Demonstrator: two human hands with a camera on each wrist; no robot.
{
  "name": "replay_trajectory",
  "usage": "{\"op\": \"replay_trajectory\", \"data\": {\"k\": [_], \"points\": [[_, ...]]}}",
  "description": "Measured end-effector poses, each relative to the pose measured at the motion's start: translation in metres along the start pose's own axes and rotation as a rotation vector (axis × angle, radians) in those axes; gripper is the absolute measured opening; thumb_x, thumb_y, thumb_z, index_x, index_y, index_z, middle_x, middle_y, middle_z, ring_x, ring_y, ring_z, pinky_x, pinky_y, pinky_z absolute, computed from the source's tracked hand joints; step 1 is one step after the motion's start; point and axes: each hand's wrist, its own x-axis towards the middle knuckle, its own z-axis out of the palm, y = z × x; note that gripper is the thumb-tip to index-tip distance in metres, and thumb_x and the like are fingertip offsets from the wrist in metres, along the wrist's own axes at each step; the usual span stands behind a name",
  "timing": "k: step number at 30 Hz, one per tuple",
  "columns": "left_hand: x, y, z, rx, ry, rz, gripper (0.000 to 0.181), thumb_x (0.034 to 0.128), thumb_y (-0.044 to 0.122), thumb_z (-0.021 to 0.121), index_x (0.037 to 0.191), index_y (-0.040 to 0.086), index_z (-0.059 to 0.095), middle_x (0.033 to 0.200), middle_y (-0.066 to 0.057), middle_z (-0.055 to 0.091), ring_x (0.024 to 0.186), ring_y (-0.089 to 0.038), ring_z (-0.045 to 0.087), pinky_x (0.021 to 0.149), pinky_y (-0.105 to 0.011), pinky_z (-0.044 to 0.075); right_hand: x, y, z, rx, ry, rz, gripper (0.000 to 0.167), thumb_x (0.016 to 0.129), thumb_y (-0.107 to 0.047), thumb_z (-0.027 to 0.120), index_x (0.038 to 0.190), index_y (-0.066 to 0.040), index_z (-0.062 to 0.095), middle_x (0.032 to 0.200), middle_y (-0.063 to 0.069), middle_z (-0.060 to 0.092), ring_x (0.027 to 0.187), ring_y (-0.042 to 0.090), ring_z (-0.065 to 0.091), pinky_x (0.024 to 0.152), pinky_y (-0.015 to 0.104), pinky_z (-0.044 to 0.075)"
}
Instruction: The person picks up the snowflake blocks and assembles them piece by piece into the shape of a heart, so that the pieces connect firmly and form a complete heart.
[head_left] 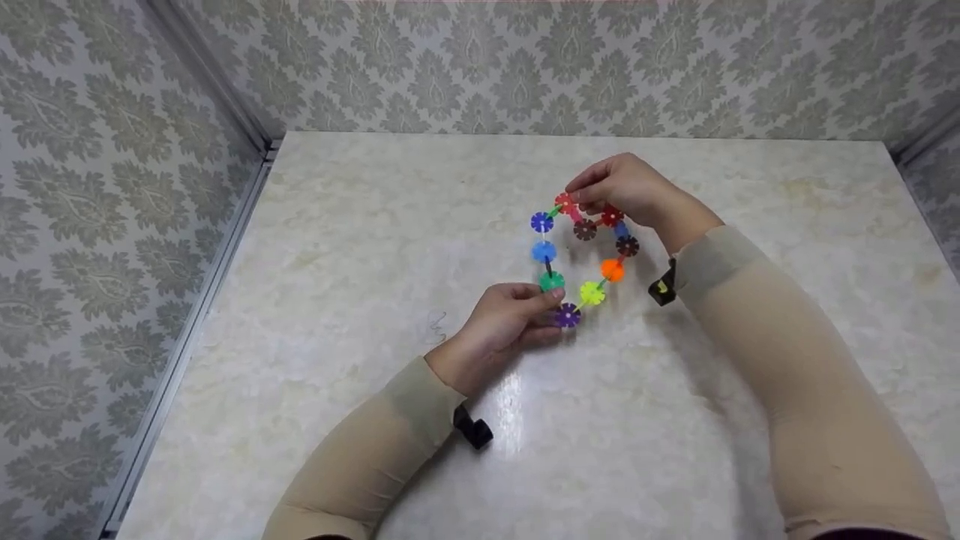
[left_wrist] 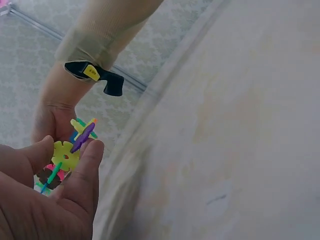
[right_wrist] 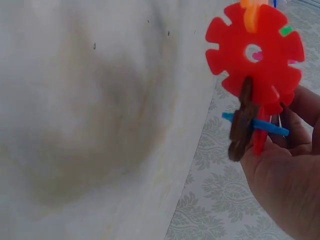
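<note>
A loop of interlocking plastic snowflake discs [head_left: 592,292] in many colours is held up between both hands. My left hand [head_left: 504,321] pinches its lower left part, near the green disc [head_left: 552,280] and the purple disc [head_left: 568,316]; the thumb hides how those two join. At the top, my right hand [head_left: 634,191] grips the loop by a red disc [head_left: 564,202], fingertips bent over it. In the left wrist view a yellow disc [left_wrist: 66,156] shows between thumb and fingers. The right wrist view has a large red disc [right_wrist: 255,45] and a brown disc [right_wrist: 242,122] close up.
A pale marbled table [head_left: 337,225] lies under the hands. Patterned panels [head_left: 480,67] rise behind it and at the left, with a metal rail [head_left: 187,337] along the left edge. A thin squiggly mark or thread [head_left: 437,328] shows left of the left hand.
</note>
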Motion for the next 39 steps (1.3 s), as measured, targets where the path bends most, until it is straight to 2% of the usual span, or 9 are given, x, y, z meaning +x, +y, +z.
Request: {"op": "replay_trajectory", "data": {"k": [4,8,18,22,26,34,36,39], "points": [[0.0,0.001,-0.004,0.045,-0.009,0.016,0.026,0.1037,0.011,0.084,0.123,-0.005,0.079,0.111,-0.012,0.083,0.095,-0.019,0.083,0.096,-0.04,0.071,0.009,0.003,0.001,-0.005,-0.034,0.025,0.032,0.11,-0.019,0.075,0.138,-0.005,0.078,0.105,-0.007,0.079,0.091,0.013,0.072,0.086,0.025,0.066],[-0.001,0.0,-0.01,0.078,-0.028,0.014,0.026,0.1034,0.008,0.083,0.125,-0.007,0.08,0.109,-0.013,0.083,0.094,-0.02,0.085,0.099,-0.042,0.071,0.016,0.009,0.006,0.0,-0.055,0.04,0.032,0.11,-0.016,0.074,0.139,-0.003,0.077,0.105,-0.006,0.08,0.088,0.011,0.074,0.081,0.023,0.065],[-0.001,-0.005,-0.012,0.083,-0.002,0.015,0.017,0.0989,0.003,0.086,0.112,-0.008,0.081,0.095,-0.01,0.085,0.083,-0.018,0.084,0.085,-0.036,0.073,0.024,0.02,0.021,-0.025,-0.093,0.039,0.03,0.109,-0.017,0.076,0.136,-0.002,0.079,0.098,-0.004,0.083,0.085,0.012,0.078,0.08,0.027,0.067],[0.001,-0.006,-0.009,0.108,0.005,0.0,0.019,0.0976,0.001,0.087,0.112,-0.009,0.08,0.099,-0.014,0.087,0.079,-0.017,0.084,0.083,-0.035,0.072,0.026,0.021,0.022,-0.056,-0.089,0.035,0.028,0.109,-0.017,0.077,0.133,-0.004,0.08,0.097,-0.005,0.082,0.085,0.013,0.077,0.079,0.027,0.066],[0.002,-0.006,-0.008,0.166,0.018,-0.02,0.021,0.0967,0.004,0.089,0.111,-0.008,0.081,0.101,-0.015,0.087,0.077,-0.017,0.084,0.083,-0.035,0.073,0.026,0.022,0.025,-0.063,-0.083,0.042,0.027,0.108,-0.019,0.079,0.13,-0.005,0.082,0.101,-0.005,0.083,0.085,0.013,0.076,0.079,0.026,0.066],[0.003,0.002,-0.01,0.219,0.023,-0.1,0.022,0.0963,0.012,0.092,0.107,-0.006,0.085,0.082,-0.009,0.084,0.069,-0.015,0.081,0.073,-0.032,0.072,0.025,0.023,0.028,-0.104,-0.056,0.032,0.029,0.107,-0.021,0.081,0.131,-0.005,0.082,0.1,-0.005,0.084,0.086,0.012,0.076,0.079,0.026,0.065],[0.003,0.007,-0.013,0.266,0.013,-0.11,0.025,0.096,0.017,0.093,0.105,-0.005,0.086,0.08,-0.008,0.083,0.068,-0.015,0.081,0.071,-0.032,0.071,0.024,0.023,0.026,-0.131,-0.039,0.02,0.03,0.107,-0.022,0.08,0.132,-0.006,0.082,0.103,-0.003,0.084,0.088,0.013,0.076,0.08,0.026,0.064],[0.003,0.018,-0.02,0.377,-0.002,-0.109,0.034,0.0962,0.028,0.094,0.105,-0.004,0.086,0.079,-0.008,0.082,0.067,-0.015,0.081,0.07,-0.033,0.071,0.022,0.023,0.02,-0.155,0.011,-0.009,0.033,0.108,-0.025,0.078,0.135,-0.007,0.08,0.115,0.002,0.083,0.097,0.016,0.075,0.086,0.028,0.065]]}}
